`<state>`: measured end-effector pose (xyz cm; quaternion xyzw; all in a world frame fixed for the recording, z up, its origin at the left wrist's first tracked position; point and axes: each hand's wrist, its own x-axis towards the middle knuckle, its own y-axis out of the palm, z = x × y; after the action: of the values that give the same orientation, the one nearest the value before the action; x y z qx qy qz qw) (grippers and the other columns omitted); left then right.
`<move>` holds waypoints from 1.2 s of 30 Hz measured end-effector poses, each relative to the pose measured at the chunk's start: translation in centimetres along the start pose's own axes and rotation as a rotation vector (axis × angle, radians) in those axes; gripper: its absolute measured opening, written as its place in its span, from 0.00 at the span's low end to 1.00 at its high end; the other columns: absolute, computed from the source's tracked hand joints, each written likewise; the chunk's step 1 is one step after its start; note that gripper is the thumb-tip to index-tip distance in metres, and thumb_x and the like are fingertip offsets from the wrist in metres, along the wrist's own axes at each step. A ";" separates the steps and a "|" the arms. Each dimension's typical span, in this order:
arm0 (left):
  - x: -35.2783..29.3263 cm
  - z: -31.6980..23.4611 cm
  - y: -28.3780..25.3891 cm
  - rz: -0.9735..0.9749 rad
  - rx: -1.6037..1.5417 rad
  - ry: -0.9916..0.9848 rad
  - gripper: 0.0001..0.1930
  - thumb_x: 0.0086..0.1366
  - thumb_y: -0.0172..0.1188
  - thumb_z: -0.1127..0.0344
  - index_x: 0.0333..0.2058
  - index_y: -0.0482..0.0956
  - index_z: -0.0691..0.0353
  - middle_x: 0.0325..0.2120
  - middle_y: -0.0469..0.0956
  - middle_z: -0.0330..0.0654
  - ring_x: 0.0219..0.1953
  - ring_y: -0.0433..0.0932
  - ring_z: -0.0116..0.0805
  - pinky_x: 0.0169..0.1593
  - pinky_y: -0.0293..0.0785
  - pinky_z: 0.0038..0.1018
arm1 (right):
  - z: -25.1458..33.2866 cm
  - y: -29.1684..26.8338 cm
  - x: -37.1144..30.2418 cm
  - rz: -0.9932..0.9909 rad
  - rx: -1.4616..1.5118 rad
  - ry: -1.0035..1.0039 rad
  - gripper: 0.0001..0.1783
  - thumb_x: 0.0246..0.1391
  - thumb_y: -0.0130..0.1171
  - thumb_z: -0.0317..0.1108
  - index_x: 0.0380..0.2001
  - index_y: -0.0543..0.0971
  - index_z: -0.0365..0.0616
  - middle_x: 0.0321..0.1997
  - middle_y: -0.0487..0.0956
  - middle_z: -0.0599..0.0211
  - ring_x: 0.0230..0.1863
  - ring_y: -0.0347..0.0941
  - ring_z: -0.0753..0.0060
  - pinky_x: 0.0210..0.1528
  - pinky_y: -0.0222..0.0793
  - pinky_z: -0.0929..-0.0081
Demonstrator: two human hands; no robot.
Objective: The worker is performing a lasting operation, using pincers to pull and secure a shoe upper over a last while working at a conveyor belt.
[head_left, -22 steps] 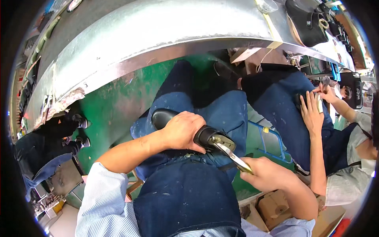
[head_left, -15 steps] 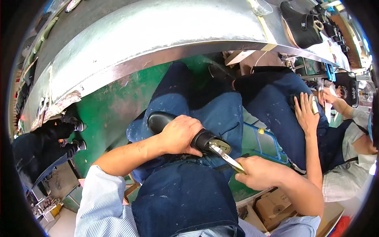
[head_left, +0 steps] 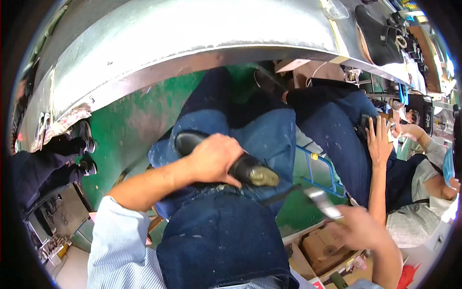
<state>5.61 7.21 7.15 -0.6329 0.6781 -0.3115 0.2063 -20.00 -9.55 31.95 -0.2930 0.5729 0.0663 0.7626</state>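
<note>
Across my thighs lies a black shoe (head_left: 190, 142), its rounded dark end to the left and an oval yellowish patch at its right end. My left hand (head_left: 217, 156) is closed around its middle, hiding much of it. To the lower right, apart from the shoe, my right hand (head_left: 358, 226) grips a silver metal hand tool (head_left: 323, 202) that looks like pincers. Hand and tool are smeared by motion; the handle is hidden in my fist. A dark blue apron (head_left: 221, 236) covers my lap.
A metal-edged workbench (head_left: 192, 29) spans the far side, with a black boot (head_left: 378, 38) and a clear plastic cup (head_left: 336, 9) at its right. A co-worker's hand (head_left: 380, 142) is close on the right. Beside me are a blue metal frame (head_left: 320, 176) and a cardboard box (head_left: 327, 248).
My right hand has drawn the metal tool off the shoe's right end, down and to the right. My left hand still grips the shoe, whose right end has turned slightly.
</note>
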 end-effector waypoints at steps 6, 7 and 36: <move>0.7 0.3 0.0 0.081 0.013 -0.108 0.36 0.35 0.77 0.40 0.36 0.74 0.59 0.32 0.76 0.46 0.38 0.76 0.49 0.44 0.70 0.38 | -2.8 1.5 -0.8 -0.426 0.020 -0.014 0.11 0.54 0.59 0.30 0.40 0.75 0.37 0.29 0.77 0.45 0.33 0.76 0.41 0.37 0.71 0.55; 0.8 0.2 0.1 0.079 0.023 -0.107 0.36 0.35 0.77 0.40 0.36 0.74 0.59 0.32 0.76 0.46 0.38 0.76 0.49 0.44 0.70 0.38 | -2.9 3.2 1.0 -0.384 0.120 -0.153 0.13 0.54 0.60 0.31 0.42 0.74 0.38 0.32 0.77 0.42 0.35 0.76 0.38 0.39 0.71 0.52; 1.2 -0.6 0.4 0.108 0.020 -0.117 0.36 0.35 0.77 0.40 0.37 0.74 0.59 0.34 0.77 0.45 0.40 0.77 0.50 0.46 0.70 0.40 | 0.2 11.8 12.9 -0.885 0.478 -0.322 0.37 0.38 0.77 0.48 0.44 0.70 0.38 0.37 0.77 0.59 0.39 0.76 0.60 0.45 0.72 0.67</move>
<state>4.72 6.10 7.46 -0.6104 0.6950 -0.2688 0.2685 -20.69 -2.82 15.88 -0.3107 0.2690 -0.3502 0.8417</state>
